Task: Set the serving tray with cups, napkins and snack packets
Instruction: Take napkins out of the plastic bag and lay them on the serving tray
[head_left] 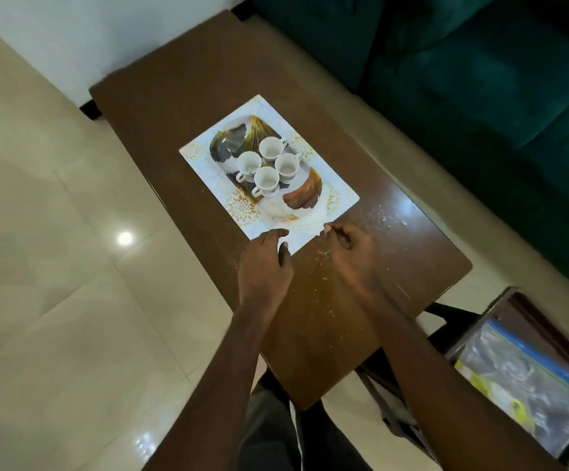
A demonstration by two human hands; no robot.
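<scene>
4 cups (pixel 267 179) stand upright & empty in a tight cluster mid-tray, handles pointing out to diff. sides. Tray (pixel 223 147) has a leaf print (dark, gold, rust) & sits on a white mat (pixel 242 205) w/ gold flower motifs. Mat lies at an angle on the brown table (pixel 174 96).

Napkin (pixel 305 222), white, is at the tray's near end, draped over the rim & onto the mat, reaching the mat's near edge. It's thin & partly blurred, so its exact outline is hard to tell.

L hand (pixel 264 266): fingers curled, thumb tucked under, holds the napkin's near-left edge. R hand (pixel 352 249): fingers curled in, thumb & forefinger pinch the napkin's near-right corner. Hands are near each other, not touching, w/ the napkin stretched between them. Both forearms are bare & reach in from the bottom of the view.

Crumbs (pixel 386 217), pale, are scattered on the table just R of the mat & around the R hand.

Clear zip bag (pixel 531 375) w/ a blue seal strip lies on a dark stool (pixel 527 311) at lower R, well apart from the tray. Yellow & white contents are too blurred to tell. Teal sofa (pixel 463 79) runs along the table's far-R side. Floor (pixel 38 232) is glossy cream tile.
</scene>
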